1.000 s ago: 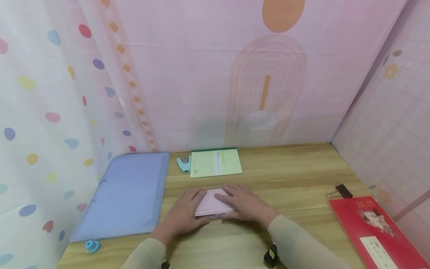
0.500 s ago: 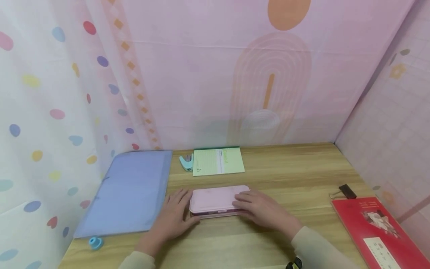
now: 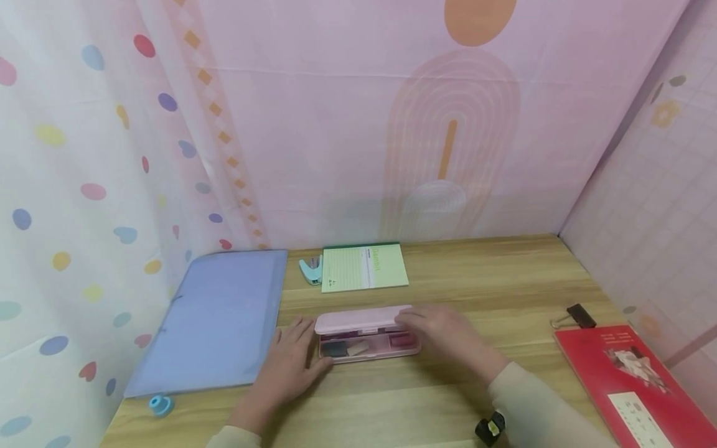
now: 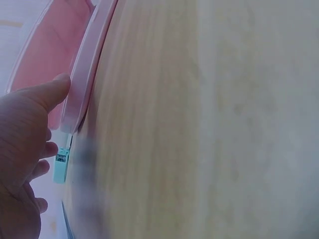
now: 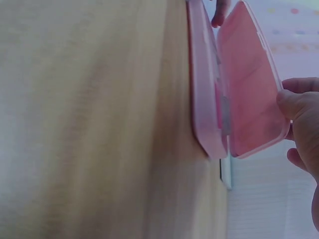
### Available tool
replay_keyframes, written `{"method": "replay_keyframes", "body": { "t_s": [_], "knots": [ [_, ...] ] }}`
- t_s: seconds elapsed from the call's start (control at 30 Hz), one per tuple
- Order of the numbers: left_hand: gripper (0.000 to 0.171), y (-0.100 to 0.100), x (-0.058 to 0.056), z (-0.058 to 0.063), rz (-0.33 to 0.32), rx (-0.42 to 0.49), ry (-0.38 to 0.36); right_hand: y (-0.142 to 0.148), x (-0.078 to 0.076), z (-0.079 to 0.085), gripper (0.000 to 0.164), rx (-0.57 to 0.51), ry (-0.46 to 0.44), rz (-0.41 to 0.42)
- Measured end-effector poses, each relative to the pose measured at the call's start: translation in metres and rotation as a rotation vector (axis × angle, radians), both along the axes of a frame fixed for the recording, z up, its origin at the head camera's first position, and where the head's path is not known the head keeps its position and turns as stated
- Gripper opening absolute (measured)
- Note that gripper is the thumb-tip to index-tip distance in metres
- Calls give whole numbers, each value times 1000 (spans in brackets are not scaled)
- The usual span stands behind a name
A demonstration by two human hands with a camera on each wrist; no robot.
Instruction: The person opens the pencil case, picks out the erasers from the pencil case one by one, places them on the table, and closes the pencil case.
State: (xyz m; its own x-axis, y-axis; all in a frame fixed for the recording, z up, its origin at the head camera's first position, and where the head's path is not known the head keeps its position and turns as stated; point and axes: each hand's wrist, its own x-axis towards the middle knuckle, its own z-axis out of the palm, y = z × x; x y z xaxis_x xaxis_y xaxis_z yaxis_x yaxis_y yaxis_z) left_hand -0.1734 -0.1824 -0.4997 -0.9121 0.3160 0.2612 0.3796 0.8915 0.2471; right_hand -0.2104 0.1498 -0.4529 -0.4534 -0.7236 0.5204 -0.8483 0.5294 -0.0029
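A pink pencil case (image 3: 370,358) lies on the wooden table in front of me, its lid (image 3: 358,319) tilted up along the near side. Inside are a dark grey piece (image 3: 335,349), a pale block (image 3: 357,348) and a reddish item (image 3: 401,340); their kinds are unclear. My right hand (image 3: 445,333) pinches the lid's right end between thumb and fingers, as the right wrist view also shows. At the left end, my left hand (image 3: 285,361) lies beside the case with fingers extended. In the left wrist view its thumb (image 4: 54,92) touches the case's corner.
Behind the case are a green notepad (image 3: 364,267) and a light blue stapler (image 3: 311,271). To the left are a blue folder (image 3: 224,317) and a small blue knob-like piece (image 3: 161,406). A red booklet (image 3: 627,367) and a black binder clip (image 3: 581,315) are at the right.
My hands moved apart from the case's middle to its two ends. The lid was down half a second ago; now my right hand has raised it and the inside shows.
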Motion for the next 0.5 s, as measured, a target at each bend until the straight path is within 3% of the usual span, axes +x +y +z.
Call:
{"method": "replay_keyframes", "body": {
  "t_s": [0.17,0.33,0.5],
  "knots": [
    [84,3,-3,0,0,-20,-11,-1,-8,10,40,-22,-51,-39],
    [86,6,-7,-1,-14,-12,-28,-6,-20,13,36,-64,-27,-83],
    [89,9,-10,1,5,7,-114,-8,-35,10,40,-45,-26,-151]
  ]
}}
